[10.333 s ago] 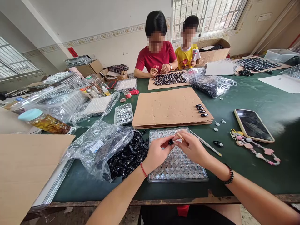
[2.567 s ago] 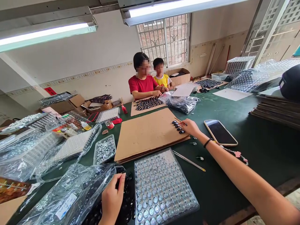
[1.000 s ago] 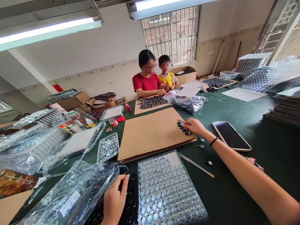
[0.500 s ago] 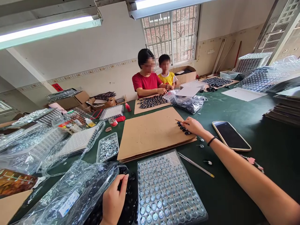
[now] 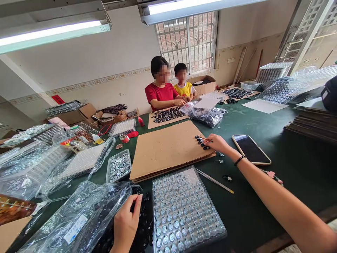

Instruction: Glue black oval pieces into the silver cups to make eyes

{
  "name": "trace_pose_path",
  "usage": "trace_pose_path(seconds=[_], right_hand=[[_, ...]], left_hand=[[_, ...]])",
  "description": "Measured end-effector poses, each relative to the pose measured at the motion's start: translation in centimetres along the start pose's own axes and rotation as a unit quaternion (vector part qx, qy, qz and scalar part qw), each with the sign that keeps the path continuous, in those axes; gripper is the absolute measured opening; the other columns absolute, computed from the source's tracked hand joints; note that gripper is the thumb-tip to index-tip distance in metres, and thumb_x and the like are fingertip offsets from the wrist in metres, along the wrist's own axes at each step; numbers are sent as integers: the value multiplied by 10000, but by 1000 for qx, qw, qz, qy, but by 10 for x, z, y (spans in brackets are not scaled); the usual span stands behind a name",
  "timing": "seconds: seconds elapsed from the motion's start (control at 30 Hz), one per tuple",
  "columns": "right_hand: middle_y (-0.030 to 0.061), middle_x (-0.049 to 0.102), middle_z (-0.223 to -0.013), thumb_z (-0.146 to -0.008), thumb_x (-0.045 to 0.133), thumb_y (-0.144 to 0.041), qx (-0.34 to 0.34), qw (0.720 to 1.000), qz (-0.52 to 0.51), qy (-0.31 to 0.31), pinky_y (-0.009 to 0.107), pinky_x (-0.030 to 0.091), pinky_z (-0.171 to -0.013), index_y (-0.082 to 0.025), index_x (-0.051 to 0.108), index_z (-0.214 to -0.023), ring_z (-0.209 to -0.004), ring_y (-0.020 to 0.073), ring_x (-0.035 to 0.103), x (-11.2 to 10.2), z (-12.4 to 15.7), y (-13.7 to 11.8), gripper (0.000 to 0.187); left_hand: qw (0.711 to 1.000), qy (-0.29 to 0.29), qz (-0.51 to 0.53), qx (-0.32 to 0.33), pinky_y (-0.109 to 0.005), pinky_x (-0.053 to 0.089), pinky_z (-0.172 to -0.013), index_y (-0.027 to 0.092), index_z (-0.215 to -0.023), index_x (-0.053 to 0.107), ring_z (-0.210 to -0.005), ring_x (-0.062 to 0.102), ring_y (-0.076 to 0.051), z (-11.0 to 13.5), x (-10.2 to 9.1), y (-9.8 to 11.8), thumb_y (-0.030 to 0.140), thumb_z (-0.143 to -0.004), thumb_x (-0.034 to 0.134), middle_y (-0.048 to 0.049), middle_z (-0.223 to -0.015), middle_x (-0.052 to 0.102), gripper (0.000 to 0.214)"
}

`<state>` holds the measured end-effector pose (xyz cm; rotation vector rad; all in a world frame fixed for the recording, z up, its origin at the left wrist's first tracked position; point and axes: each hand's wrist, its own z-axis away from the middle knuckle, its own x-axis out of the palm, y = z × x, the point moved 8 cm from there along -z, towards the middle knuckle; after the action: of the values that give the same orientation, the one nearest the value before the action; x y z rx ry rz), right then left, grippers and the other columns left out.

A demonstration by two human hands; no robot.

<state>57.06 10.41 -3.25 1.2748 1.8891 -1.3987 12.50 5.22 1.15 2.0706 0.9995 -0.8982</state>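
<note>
My right hand (image 5: 217, 143) is closed on a thin brown stick (image 5: 202, 137), its tip down by a few black round pieces (image 5: 199, 140) at the right edge of a cardboard sheet (image 5: 163, 151). My left hand (image 5: 126, 219) is pinched, thumb against forefinger, over loose black pieces (image 5: 143, 225) beside a clear plastic bag (image 5: 79, 211). Whatever those fingertips hold is too small to make out. Between my arms lies a clear tray (image 5: 184, 211) filled with rows of round silvery pieces.
A tub of small metal discs (image 5: 119, 166) stands left of the cardboard. A phone (image 5: 251, 149), a thin pen-like rod (image 5: 216, 181) and a few loose pins (image 5: 226, 178) lie to the right. Across the table, a person in red (image 5: 162, 95) works beside a person in yellow (image 5: 183, 88).
The view has shifted slightly, and a dark object enters at the right edge. My right hand stays at the black pieces with the stick at a different tilt. My left hand keeps its pinch.
</note>
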Motion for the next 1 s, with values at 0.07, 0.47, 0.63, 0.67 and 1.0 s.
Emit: trace_pose_path(seconds=[0.07,0.47,0.63,0.67,1.0], right_hand=[[-2,545,-752,-764,613,-237,2,1000,-1,-4,191,359,-597,-212,689,-798,-669,136,525,1,2,-1,87],[33,537,-751,-856,492,-254,12,1000,13,11,202,355,-590,-169,653,-793,-689,155,519,3,-2,-5,193],[22,506,-721,-872,487,-295,-1,1000,21,-2,202,336,-562,-177,648,-730,-627,137,499,6,-3,-7,245],[20,505,-722,-870,492,-289,-2,1000,22,-3,202,333,-562,-181,652,-737,-630,136,500,7,-3,-6,235],[33,536,-758,-853,512,-228,5,1000,20,8,207,335,-580,-170,661,-794,-683,155,515,-4,3,-9,170]], left_hand=[[1000,-2,0,2,-206,452,-573,188,-763,575,-615,626,-143,1,1,-1,387,-818,436,-17,-714,669,248],[1000,-3,-4,2,-209,452,-559,189,-753,577,-597,624,-146,0,1,-1,385,-817,431,-17,-703,669,253],[1000,-3,-6,5,-210,448,-555,188,-752,577,-600,626,-149,0,1,-1,389,-816,429,-19,-698,669,257],[1000,-3,-7,6,-209,448,-555,188,-756,577,-601,627,-148,0,1,-1,389,-815,431,-19,-700,669,256],[1000,-8,-17,-2,-209,450,-567,197,-769,578,-606,628,-149,0,2,-3,391,-808,445,-16,-708,671,238]])
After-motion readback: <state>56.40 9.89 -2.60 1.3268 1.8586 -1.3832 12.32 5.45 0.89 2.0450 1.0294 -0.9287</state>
